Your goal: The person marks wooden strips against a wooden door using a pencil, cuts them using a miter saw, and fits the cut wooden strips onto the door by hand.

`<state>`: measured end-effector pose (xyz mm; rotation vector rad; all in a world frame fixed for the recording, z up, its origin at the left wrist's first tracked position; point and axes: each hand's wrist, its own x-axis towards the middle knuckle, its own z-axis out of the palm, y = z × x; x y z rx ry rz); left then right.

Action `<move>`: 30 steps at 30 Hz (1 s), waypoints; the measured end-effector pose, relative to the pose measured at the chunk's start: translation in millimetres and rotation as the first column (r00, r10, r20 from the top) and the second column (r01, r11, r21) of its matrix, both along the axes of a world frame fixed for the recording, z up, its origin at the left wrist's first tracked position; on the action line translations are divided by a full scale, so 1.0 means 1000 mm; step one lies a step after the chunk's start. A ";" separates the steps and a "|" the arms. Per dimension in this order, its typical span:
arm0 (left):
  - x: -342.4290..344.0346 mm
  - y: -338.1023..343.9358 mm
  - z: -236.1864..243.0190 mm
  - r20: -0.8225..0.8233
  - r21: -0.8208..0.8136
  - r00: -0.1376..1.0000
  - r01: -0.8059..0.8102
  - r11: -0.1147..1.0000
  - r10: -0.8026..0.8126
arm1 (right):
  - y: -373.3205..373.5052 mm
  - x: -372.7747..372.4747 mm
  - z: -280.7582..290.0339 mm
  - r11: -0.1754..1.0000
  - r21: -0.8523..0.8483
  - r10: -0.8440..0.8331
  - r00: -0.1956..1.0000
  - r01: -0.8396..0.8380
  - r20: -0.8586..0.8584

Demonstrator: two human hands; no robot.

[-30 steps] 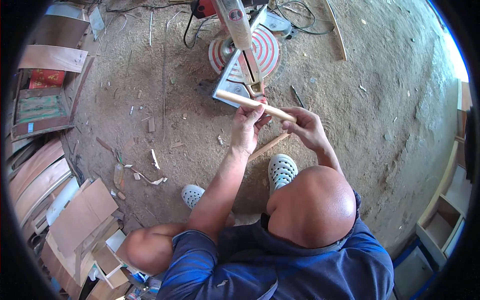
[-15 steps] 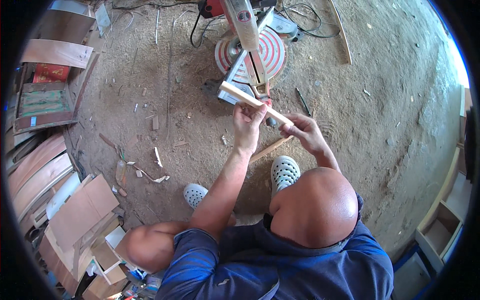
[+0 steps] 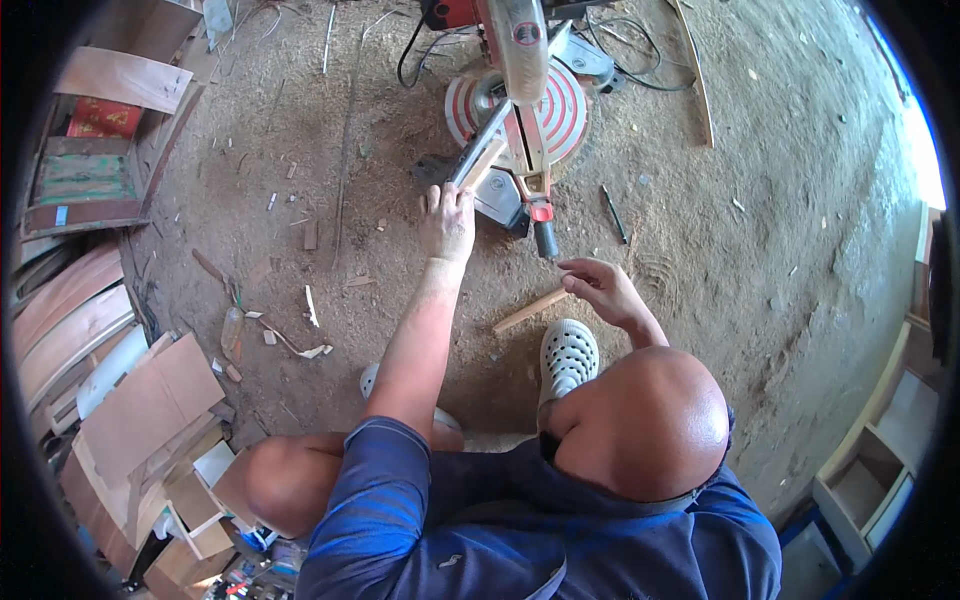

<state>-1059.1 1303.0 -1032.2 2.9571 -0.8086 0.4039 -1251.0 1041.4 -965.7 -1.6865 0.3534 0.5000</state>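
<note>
A mitre saw (image 3: 567,115) with a red-and-white ringed round base stands on the ground ahead of me. My left hand (image 3: 447,225) is closed on the near end of a short wooden strip (image 3: 485,165). That strip lies along the saw's metal fence (image 3: 478,145), left of the blade slot. Fingers stretched and holding nothing, my right hand (image 3: 606,292) hovers just short of the saw's dark front handle (image 3: 545,240). Beneath its fingertips another wooden strip (image 3: 530,310) lies on the ground.
A dark pencil-like stick (image 3: 614,214) lies right of the saw. Cables (image 3: 650,65) and a long thin strip (image 3: 697,80) are behind it. Boards and panels (image 3: 150,400) pile up on the left, with scraps (image 3: 311,235) scattered nearby. A wooden box frame (image 3: 865,480) stands at right.
The wooden strip, earlier between both hands, has moved onto the saw against its fence, held by my left hand. My right hand has let go of it.
</note>
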 end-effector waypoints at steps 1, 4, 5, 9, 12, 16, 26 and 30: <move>0.002 0.000 -0.003 -0.021 0.016 1.000 0.010 1.000 -0.010 | -0.002 -0.001 0.000 1.000 0.016 -0.016 1.000 0.016 -0.006; 0.005 -0.006 -0.006 0.016 0.101 1.000 0.025 0.995 -0.027 | -0.007 0.001 0.002 1.000 -0.022 -0.004 0.999 0.003 -0.037; 0.009 -0.007 -0.006 0.029 0.111 0.998 0.047 0.993 -0.051 | -0.007 0.001 0.002 1.000 -0.026 0.001 0.999 -0.002 -0.038; 0.019 -0.010 -0.007 0.066 -0.005 0.992 0.108 0.994 -0.107 | -0.012 0.001 0.003 0.998 -0.008 -0.057 0.998 0.057 -0.038; 0.017 -0.001 -0.014 0.142 -0.037 0.981 0.138 0.990 -0.131 | -0.018 0.007 0.010 0.996 -0.019 -0.084 0.996 0.084 -0.026; 0.016 0.005 -0.021 0.164 -0.096 0.975 0.168 0.981 -0.151 | -0.038 0.027 0.049 0.977 -0.177 -0.099 0.990 0.116 0.101; 0.044 0.005 -0.027 0.013 -0.278 0.989 0.144 0.950 -0.146 | -0.072 0.221 0.260 0.810 -0.386 -0.004 0.662 0.442 0.750; 0.039 -0.026 -0.038 0.087 -0.341 0.988 0.153 0.928 -0.130 | -0.092 0.338 0.289 0.513 -0.703 0.501 0.494 0.493 0.711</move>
